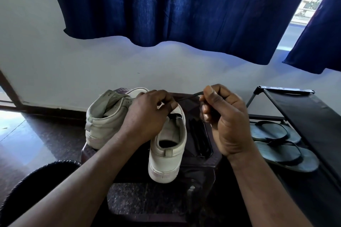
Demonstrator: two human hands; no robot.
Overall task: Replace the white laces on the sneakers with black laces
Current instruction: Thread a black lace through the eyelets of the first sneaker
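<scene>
The left hand (147,116) hides the near sneaker's (166,158) eyelets.

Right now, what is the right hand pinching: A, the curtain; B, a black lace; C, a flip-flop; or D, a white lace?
B: the right hand pinches the black lace, which stretches across to the left hand above the nearer sneaker.

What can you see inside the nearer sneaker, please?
Only a dark insole shows inside the nearer sneaker; farther forward, its tongue and the left hand cover the rest.
</scene>
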